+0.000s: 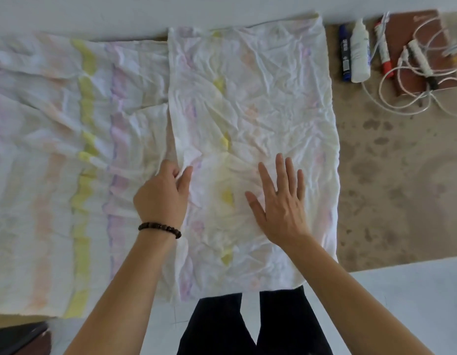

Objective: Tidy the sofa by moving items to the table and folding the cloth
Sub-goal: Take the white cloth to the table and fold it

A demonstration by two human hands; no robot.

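Note:
A large white cloth (68, 149) with pale yellow, pink and purple stripes lies spread over a brown patterned surface (391, 175). Its right part is folded over on top, and the fold's free edge runs down the middle. My left hand (162, 193), with a dark bead bracelet on the wrist, pinches that free edge of the folded layer between thumb and fingers. My right hand (281, 201) lies flat, fingers spread, pressing on the folded layer.
At the far right lie a blue marker (345, 53), a white bottle (359, 51), a red marker (383, 49), a brown book (411, 24) and a coiled white cable (417, 93). White floor and my dark trousers (248, 324) are below. A dark object (17, 339) sits bottom left.

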